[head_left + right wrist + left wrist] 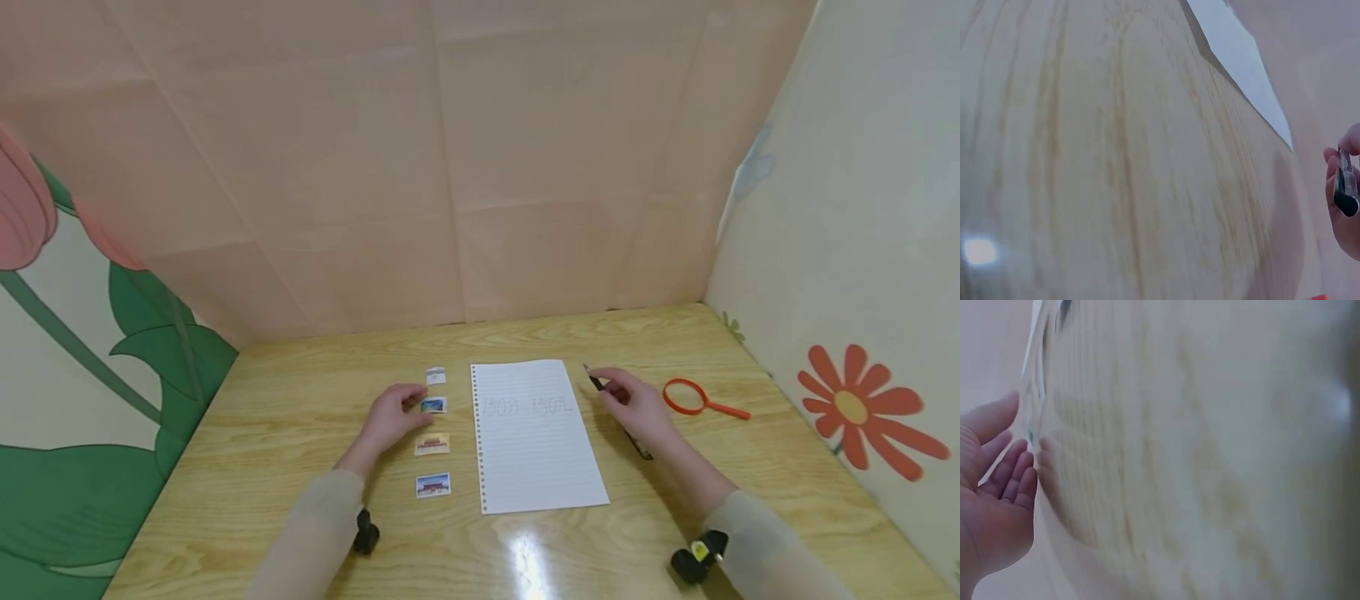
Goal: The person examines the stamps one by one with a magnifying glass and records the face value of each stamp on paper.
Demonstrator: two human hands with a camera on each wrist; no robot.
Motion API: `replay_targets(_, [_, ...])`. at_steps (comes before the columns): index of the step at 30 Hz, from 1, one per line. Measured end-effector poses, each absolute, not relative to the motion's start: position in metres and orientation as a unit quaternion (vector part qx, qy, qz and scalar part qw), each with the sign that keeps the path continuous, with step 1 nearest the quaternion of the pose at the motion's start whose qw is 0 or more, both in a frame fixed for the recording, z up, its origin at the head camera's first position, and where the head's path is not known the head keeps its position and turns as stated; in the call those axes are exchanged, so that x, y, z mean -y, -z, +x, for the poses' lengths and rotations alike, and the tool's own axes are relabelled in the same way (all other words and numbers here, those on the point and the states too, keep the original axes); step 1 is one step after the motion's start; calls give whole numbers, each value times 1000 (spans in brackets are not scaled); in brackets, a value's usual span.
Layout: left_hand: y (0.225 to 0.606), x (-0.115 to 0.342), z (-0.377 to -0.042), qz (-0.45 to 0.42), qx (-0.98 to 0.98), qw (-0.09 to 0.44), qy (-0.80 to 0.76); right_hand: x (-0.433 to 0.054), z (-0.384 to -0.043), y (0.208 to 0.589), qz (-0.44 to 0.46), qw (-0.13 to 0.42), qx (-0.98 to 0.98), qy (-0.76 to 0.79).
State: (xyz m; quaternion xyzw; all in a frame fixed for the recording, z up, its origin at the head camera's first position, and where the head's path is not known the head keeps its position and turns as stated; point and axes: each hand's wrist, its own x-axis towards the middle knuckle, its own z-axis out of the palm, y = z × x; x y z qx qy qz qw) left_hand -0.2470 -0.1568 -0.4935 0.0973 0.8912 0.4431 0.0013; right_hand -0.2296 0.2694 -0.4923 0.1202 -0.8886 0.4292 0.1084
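My left hand (393,417) is at the left of a column of small stamp-like pictures. Its thumb and forefinger are spread on either side of a blue-green stamp (433,405), the second from the far end. In the left wrist view the fingers (1015,481) are loosely bent, the thumb apart from them. A pale stamp (436,376) lies beyond it, a yellow stamp (432,444) and a blue stamp with a red building (433,485) nearer. My right hand (637,408) grips a black pen (597,382), its tip pointing up and left, right of the paper.
A lined, hole-punched sheet of paper (536,467) with faint handwriting across its upper part lies between the hands. To the right of my right hand is a red magnifying glass (726,411). The wooden table (300,400) meets a pink-covered wall (360,250) at the back.
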Motion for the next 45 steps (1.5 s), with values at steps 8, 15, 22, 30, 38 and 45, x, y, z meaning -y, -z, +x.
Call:
replay_targets(8, [476, 133, -226, 157, -893, -27, -422, -259, -222, 484, 97, 41, 863, -494])
replay_targets(15, [468, 104, -198, 250, -880, -30, -403, -252, -224, 480, 97, -33, 776, -623])
replay_targets(22, [470, 83, -173, 268, -896, -4, -355, -240, -225, 477, 156, -37, 692, -704])
replay_targets(30, [474, 74, -155, 276, -911, 6, -305, -224, -224, 475, 168, 18, 718, -675])
replay_targets(38, [478, 72, -149, 291, -914, -11, -281, -202, -223, 477, 162, -8, 733, -661])
replay_targets(45, [480, 72, -147, 285, -922, 6, -262, -177, -218, 485, 163, -52, 760, -626])
